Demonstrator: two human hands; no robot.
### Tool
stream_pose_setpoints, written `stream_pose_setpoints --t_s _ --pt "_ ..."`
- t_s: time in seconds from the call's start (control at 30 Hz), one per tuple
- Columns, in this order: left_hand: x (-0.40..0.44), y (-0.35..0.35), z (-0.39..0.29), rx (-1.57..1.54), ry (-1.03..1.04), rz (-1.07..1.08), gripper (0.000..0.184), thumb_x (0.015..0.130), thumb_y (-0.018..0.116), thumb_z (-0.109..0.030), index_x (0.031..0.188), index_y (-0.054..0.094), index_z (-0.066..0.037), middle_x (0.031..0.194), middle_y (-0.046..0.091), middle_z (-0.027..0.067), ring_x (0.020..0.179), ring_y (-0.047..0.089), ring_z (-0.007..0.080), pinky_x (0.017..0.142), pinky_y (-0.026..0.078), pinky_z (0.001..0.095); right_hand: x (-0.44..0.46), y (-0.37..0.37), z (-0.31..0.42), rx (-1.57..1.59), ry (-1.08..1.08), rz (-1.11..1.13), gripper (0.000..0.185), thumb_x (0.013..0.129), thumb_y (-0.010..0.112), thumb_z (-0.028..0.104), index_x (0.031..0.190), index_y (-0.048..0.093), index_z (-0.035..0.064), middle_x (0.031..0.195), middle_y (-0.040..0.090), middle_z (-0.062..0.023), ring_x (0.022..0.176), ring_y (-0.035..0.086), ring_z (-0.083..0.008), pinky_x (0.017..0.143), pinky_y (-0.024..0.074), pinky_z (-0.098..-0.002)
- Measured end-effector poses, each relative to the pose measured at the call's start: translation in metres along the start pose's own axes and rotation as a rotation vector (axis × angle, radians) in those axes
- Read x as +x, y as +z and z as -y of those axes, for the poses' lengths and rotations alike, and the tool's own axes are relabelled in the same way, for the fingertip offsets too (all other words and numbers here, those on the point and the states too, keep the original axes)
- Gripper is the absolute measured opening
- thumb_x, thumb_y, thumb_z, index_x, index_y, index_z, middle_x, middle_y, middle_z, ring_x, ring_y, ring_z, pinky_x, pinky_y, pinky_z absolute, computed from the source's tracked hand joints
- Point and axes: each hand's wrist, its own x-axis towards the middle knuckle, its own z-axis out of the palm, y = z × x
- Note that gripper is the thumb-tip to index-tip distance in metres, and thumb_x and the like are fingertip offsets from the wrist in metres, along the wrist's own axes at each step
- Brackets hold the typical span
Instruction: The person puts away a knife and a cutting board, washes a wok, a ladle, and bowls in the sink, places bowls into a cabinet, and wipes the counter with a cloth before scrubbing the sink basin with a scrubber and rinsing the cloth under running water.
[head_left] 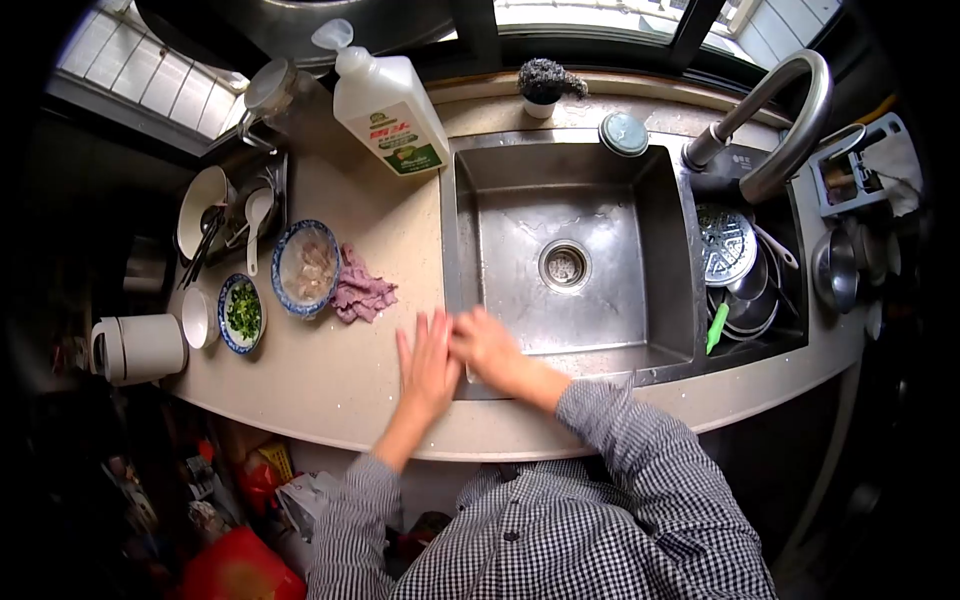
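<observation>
My left hand (428,365) is over the counter just left of the sink, its fingers stretched out and pointing away from me. Beside it, my right hand (492,350) is at the sink's near left corner, with bent fingers against the edge of the left hand. The tips of the right fingers are hidden, so anything between them cannot be made out. A crumpled pink cloth (360,288) lies beyond the left hand. Next to the cloth stands a blue-rimmed bowl (306,268) with pale pieces in it. The steel sink (610,300) shows a wet bottom and a drain strainer.
Left on the counter are a bowl of chopped greens (242,313), a white cup (200,317) and a white spoon (257,220). A large bottle (388,115) stands behind. Pans and a green-handled tool (717,328) fill the right basin under the faucet (800,120).
</observation>
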Motion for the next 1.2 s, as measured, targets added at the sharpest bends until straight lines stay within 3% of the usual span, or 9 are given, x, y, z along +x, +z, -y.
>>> stream_pose_setpoints --t_s 0.13,0.2,0.3,0.37,0.47,0.63,0.8,1.0,1.2 --pt "0.076 -0.009 0.013 -0.041 0.013 -0.142 0.044 0.089 0.038 -0.019 0.131 0.034 -0.006 0.139 0.031 0.0102 0.133 0.019 0.0308 0.106 0.007 0.0520 0.062 0.000 -0.044 -0.112 0.247 -0.125 0.011 0.066 0.057 0.007 0.077 0.061 0.0044 0.080 0.050 -0.0107 0.075 0.049 -0.0278 0.064 0.0435 -0.0370" --pt "0.073 -0.009 0.015 -0.082 0.002 -0.137 0.044 0.089 0.038 -0.017 0.131 0.035 -0.006 0.139 0.032 0.0093 0.133 0.019 0.0301 0.106 0.008 0.0509 0.050 -0.001 -0.029 -0.167 0.193 -0.072 0.009 0.066 0.057 0.007 0.075 0.060 0.0046 0.080 0.050 -0.0110 0.075 0.048 -0.0283 0.063 0.0432 -0.0370" --pt "-0.017 0.003 0.004 -0.055 0.020 -0.042 0.047 0.087 0.037 -0.020 0.132 0.033 -0.006 0.140 0.030 0.0125 0.132 0.019 0.0325 0.105 0.006 0.0547 -0.001 0.002 0.021 -0.093 0.024 -0.036 0.010 0.064 0.056 0.009 0.071 0.060 0.0038 0.080 0.051 -0.0115 0.074 0.048 -0.0274 0.061 0.0422 -0.0362" --pt "-0.078 0.016 -0.008 -0.103 -0.033 -0.063 0.048 0.086 0.044 -0.017 0.132 0.035 -0.006 0.138 0.034 0.0124 0.131 0.021 0.0337 0.104 0.006 0.0554 -0.041 0.017 0.055 0.014 0.036 0.006 0.012 0.062 0.057 0.007 0.073 0.061 0.0031 0.079 0.051 -0.0112 0.074 0.048 -0.0266 0.061 0.0415 -0.0361" --pt "-0.056 0.010 -0.007 -0.034 -0.062 -0.090 0.046 0.086 0.046 -0.015 0.130 0.038 -0.006 0.136 0.036 0.0116 0.131 0.023 0.0333 0.104 0.008 0.0558 -0.023 0.007 0.048 0.085 0.114 0.033 0.012 0.062 0.057 0.007 0.072 0.062 0.0027 0.078 0.053 -0.0107 0.073 0.049 -0.0270 0.063 0.0419 -0.0369" --pt "0.028 -0.006 0.009 -0.066 -0.017 -0.168 0.039 0.088 0.042 -0.013 0.127 0.041 -0.006 0.134 0.040 0.0107 0.130 0.025 0.0307 0.105 0.012 0.0513 0.029 0.011 0.003 -0.119 0.256 -0.058 0.010 0.065 0.056 0.006 0.072 0.062 0.0044 0.079 0.053 -0.0104 0.074 0.050 -0.0280 0.064 0.0434 -0.0374" --pt "-0.066 0.018 0.005 -0.080 -0.037 -0.200 0.038 0.085 0.044 -0.007 0.123 0.046 -0.005 0.129 0.046 0.0111 0.128 0.030 0.0321 0.105 0.016 0.0502 -0.028 0.027 0.059 -0.109 0.087 -0.106 0.017 0.064 0.056 0.010 0.079 0.061 0.0040 0.082 0.054 -0.0088 0.075 0.050 -0.0256 0.063 0.0430 -0.0359" --pt "-0.083 0.030 -0.057 0.029 -0.015 -0.218 0.037 0.083 0.047 -0.007 0.120 0.048 -0.001 0.126 0.047 0.0152 0.125 0.034 0.0354 0.103 0.019 0.0524 -0.077 -0.012 0.071 -0.044 0.139 0.005 0.022 0.063 0.056 0.009 0.084 0.060 0.0054 0.091 0.056 -0.0089 0.078 0.051 -0.0257 0.067 0.0417 -0.0351" --pt "-0.017 0.114 -0.205 -0.077 0.292 -0.214 0.037 0.082 0.048 -0.013 0.116 0.049 0.000 0.125 0.048 0.0133 0.122 0.038 0.0320 0.101 0.024 0.0527 -0.172 -0.173 0.024 -0.290 0.341 0.008 0.020 0.063 0.059 0.003 0.083 0.060 0.0055 0.086 0.057 -0.0080 0.076 0.053 -0.0276 0.069 0.0431 -0.0387"
